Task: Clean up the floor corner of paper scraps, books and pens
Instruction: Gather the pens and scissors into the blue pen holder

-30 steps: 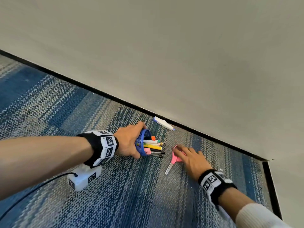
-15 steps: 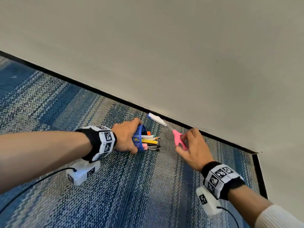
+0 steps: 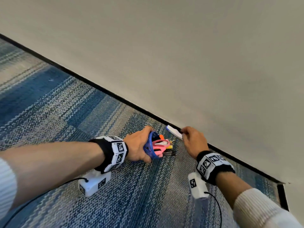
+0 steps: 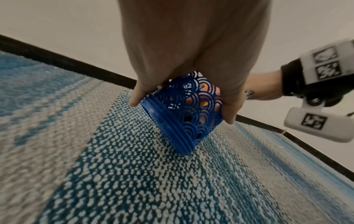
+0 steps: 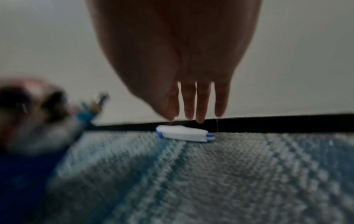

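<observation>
A blue openwork pen holder (image 3: 150, 148) (image 4: 184, 112) lies tilted on the carpet, and my left hand (image 3: 139, 145) (image 4: 184, 97) grips it around its wall. Pink scissors (image 3: 160, 146) and several pens (image 3: 170, 149) stick out of its mouth. A white and blue correction tape (image 3: 174, 131) (image 5: 184, 133) lies on the carpet against the black baseboard. My right hand (image 3: 189, 137) (image 5: 191, 116) hovers just over it with straight fingers pointing down, holding nothing; whether the fingertips touch it is not clear.
A beige wall (image 3: 197, 63) with a black baseboard (image 3: 98, 86) runs diagonally behind the blue and grey striped carpet (image 3: 131, 195). The wall's corner (image 3: 281, 183) is at the far right. Cables trail from both wrist cameras over the carpet.
My right hand lifted the pink scissors off the carpet, put them in the holder and moved up to the correction tape by the baseboard. The left hand kept its hold on the holder.
</observation>
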